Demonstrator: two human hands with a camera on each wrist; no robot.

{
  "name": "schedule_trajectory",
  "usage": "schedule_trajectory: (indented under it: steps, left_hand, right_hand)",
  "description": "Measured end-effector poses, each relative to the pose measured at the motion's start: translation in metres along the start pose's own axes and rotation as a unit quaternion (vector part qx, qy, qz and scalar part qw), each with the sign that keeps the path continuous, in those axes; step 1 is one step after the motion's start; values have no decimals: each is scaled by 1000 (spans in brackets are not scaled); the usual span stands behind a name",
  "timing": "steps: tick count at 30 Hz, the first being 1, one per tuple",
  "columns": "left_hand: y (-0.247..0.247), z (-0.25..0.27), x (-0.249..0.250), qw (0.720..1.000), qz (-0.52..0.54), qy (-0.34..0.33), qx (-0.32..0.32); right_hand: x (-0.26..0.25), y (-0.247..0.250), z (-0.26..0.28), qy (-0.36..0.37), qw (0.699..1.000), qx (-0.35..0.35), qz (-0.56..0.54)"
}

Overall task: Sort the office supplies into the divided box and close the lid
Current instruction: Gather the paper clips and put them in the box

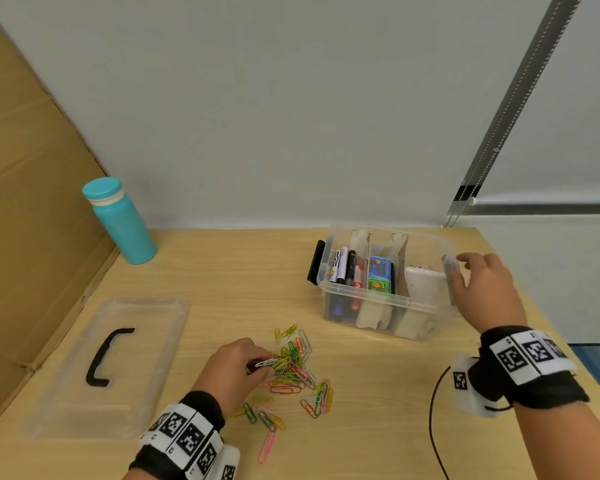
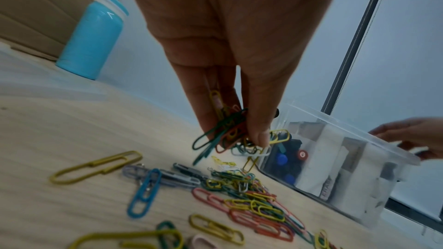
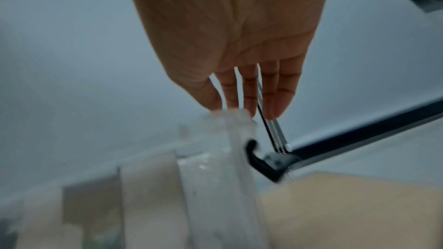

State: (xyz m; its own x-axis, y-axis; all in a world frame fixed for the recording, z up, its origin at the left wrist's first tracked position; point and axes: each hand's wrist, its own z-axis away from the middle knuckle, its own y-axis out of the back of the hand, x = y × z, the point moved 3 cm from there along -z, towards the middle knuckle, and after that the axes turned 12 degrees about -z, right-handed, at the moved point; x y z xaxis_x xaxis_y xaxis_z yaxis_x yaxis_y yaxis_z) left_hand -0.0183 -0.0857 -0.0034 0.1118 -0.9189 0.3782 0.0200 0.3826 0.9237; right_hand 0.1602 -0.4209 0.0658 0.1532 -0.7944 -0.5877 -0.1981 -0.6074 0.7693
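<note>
Coloured paper clips (image 1: 297,372) lie scattered on the wooden table in front of me. My left hand (image 1: 238,367) pinches a small bunch of paper clips (image 2: 227,132) just above the pile. The clear divided box (image 1: 381,299) stands open at the right, with markers (image 1: 345,266) in its left compartment and a blue-green item (image 1: 380,273) in the middle one. My right hand (image 1: 478,292) is at the box's right end with straight fingers (image 3: 251,92) touching its rim. The clear lid (image 1: 108,368) with a black handle lies flat at the left.
A teal bottle (image 1: 120,221) stands at the back left beside a cardboard sheet (image 1: 25,202). A black cable (image 1: 433,420) runs over the table near my right wrist. The table's right edge is close behind the box.
</note>
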Motion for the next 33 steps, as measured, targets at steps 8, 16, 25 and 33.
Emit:
schedule_trajectory:
  steps: [8,16,25,33]
  left_hand:
    - [8,-2,15,999,32,-29,15]
    - [33,-19,66,989,115,-87,28]
    - [36,-94,200,975,-105,-193,6]
    - [13,-123,222,946,-220,-156,-180]
  right_hand:
    - [18,-48,27,-57,986,-15,-154]
    - [-10,-67,90,-6,982,-31,-188]
    - [-9,-71,91,-15,978,-10,-206]
    - [-8,-73,90,1,979,1,-204]
